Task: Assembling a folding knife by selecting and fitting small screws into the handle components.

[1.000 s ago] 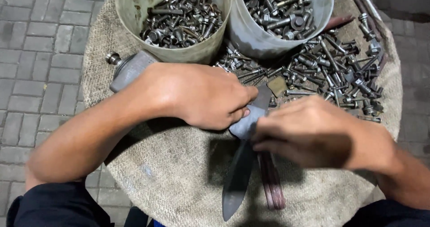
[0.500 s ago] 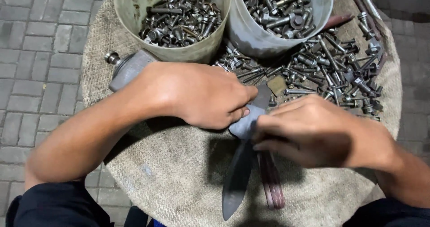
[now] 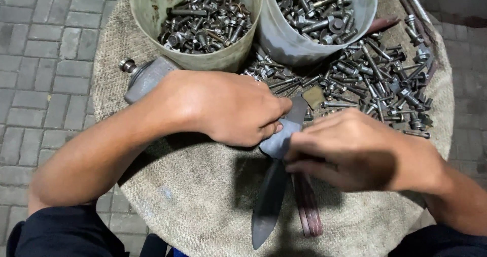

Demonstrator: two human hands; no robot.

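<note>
Gripping dark flat metal blade-shaped tool [image 3: 269, 196] at grey wrapped middle: left hand [image 3: 231, 107] and right hand [image 3: 350, 148] both clenching it, below beige bolt-filled bucket [image 3: 203, 21]. Judging fastener-working step; next needing steady grip.

Round bench [image 3: 203, 206], covered in coarse burlap sacking [image 3: 167, 186], standing on grey paver floor [image 3: 45, 59].

Left bucket [image 3: 203, 59] of bolts sitting at far edge; second bucket [image 3: 284, 44] touching its right side. Loose bolt pile [image 3: 375, 84] spreading right of that. Grey metal part [image 3: 144, 77] lying just below-left of left bucket. Dark flat blade [image 3: 269, 201] and reddish strips [image 3: 307, 206] lying well nearer, toward front edge.
</note>
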